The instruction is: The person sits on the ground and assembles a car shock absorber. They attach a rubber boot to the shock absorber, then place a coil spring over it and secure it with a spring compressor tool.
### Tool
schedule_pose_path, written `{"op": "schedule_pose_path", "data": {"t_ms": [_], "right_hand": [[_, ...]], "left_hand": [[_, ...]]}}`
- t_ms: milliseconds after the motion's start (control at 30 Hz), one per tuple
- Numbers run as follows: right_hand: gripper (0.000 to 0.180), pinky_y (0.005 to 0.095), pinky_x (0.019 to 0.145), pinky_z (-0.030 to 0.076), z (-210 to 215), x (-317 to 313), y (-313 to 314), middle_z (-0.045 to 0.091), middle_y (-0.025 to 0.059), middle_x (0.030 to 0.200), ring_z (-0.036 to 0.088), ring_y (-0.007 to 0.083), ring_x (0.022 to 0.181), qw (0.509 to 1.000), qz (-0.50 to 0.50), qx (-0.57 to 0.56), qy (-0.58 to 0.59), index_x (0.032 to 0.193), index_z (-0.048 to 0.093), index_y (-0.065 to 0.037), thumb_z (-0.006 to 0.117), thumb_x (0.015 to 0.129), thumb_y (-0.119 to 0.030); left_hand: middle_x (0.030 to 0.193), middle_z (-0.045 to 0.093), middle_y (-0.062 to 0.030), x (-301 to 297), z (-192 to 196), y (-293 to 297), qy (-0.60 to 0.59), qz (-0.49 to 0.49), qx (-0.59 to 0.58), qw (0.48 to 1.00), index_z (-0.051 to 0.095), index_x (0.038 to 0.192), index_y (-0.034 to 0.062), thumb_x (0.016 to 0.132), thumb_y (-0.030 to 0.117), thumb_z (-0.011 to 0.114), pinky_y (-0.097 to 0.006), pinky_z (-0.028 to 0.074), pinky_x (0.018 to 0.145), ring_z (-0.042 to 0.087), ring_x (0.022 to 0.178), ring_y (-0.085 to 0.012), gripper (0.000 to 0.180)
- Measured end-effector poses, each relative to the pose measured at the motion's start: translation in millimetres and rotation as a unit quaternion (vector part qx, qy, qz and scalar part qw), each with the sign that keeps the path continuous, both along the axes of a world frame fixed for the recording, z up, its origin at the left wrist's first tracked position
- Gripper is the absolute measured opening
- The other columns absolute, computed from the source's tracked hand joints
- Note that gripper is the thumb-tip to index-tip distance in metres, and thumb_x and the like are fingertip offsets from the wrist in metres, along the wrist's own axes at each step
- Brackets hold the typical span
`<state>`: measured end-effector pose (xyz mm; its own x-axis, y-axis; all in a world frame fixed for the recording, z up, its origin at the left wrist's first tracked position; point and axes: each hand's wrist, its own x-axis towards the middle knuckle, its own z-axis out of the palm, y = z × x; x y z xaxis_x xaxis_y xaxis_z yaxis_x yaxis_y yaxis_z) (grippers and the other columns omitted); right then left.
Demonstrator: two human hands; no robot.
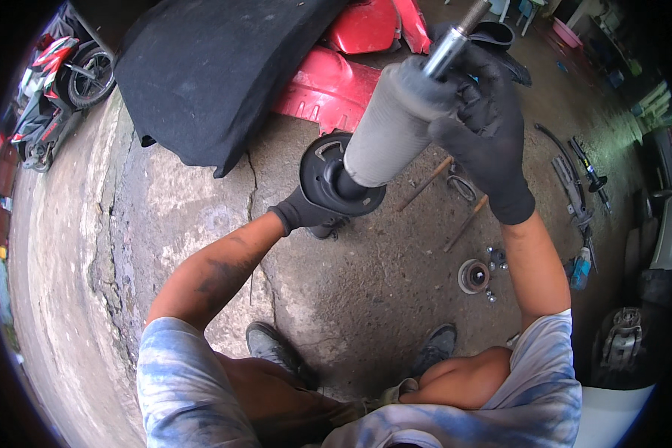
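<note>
A shock absorber strut is held up at a slant in front of me, its shiny rod and threaded tip pointing to the upper right. A grey dust boot sleeves its upper body. My left hand, in a dark glove, is closed around the strut beneath the round black spring seat; its fingers are partly hidden by that seat. At the boot's top end, beside the rod, my gloved right hand has its thumb against the boot and its fingers curled behind.
Red body panels and a black mat lie ahead. Rod-like tools, a round mount and nuts lie on the concrete. Another strut and a blue bottle are at right; a motorcycle stands at far left.
</note>
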<state>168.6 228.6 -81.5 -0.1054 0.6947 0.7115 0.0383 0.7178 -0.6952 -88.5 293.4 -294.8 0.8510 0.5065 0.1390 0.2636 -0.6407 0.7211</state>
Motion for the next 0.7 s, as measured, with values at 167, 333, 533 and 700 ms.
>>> {"op": "schedule_pose_path", "data": {"t_ms": [167,333,533,700], "right_hand": [[0.051,0.0285,0.093,0.045,-11,22,8,0.053,0.0066,0.117,0.056,0.0158,0.107,0.996,-0.057,-0.004,0.064,0.132,0.042,0.0,0.065,0.092,-0.023],[0.04,0.0254,0.083,0.047,-50,101,32,0.057,0.0058,0.106,0.056,0.0119,0.095,0.96,-0.235,-0.138,0.066,0.124,0.05,0.001,0.061,0.094,-0.024],[0.044,0.0299,0.078,0.048,-186,245,18,0.062,0.0079,0.102,0.058,0.0155,0.088,0.834,-0.428,-0.347,-0.024,0.116,0.057,0.001,0.067,0.088,-0.031],[0.047,0.0326,0.084,0.048,-263,278,-5,0.064,0.0115,0.109,0.06,0.0195,0.095,0.802,-0.436,-0.338,-0.23,0.12,0.057,0.001,0.067,0.087,-0.031]], "left_hand": [[0.149,0.036,-0.0117,2,20,3,-0.051,0.001,0.06,0.997,0.046,0.14,0.0172,0.085,0.036,0.066,-0.042,0.02,0.117,0.032,0.138,-0.0279,0.062],[0.135,0.052,-0.0121,0,60,-9,-0.135,0.062,-0.107,0.983,0.046,0.134,0.003,0.076,0.018,0.079,-0.037,0.041,0.105,0.052,0.123,-0.0219,0.068],[0.109,0.063,-0.0088,1,86,-25,-0.113,0.131,-0.081,0.982,0.054,0.122,0.0031,0.077,0.019,0.078,-0.03,0.052,0.072,0.063,0.088,-0.0143,0.053],[0.09,0.065,-0.0074,-24,41,-15,-0.09,0.131,-0.132,0.978,0.055,0.119,0.0023,0.082,0.013,0.074,-0.026,0.049,0.052,0.062,0.066,-0.012,0.043]]}}
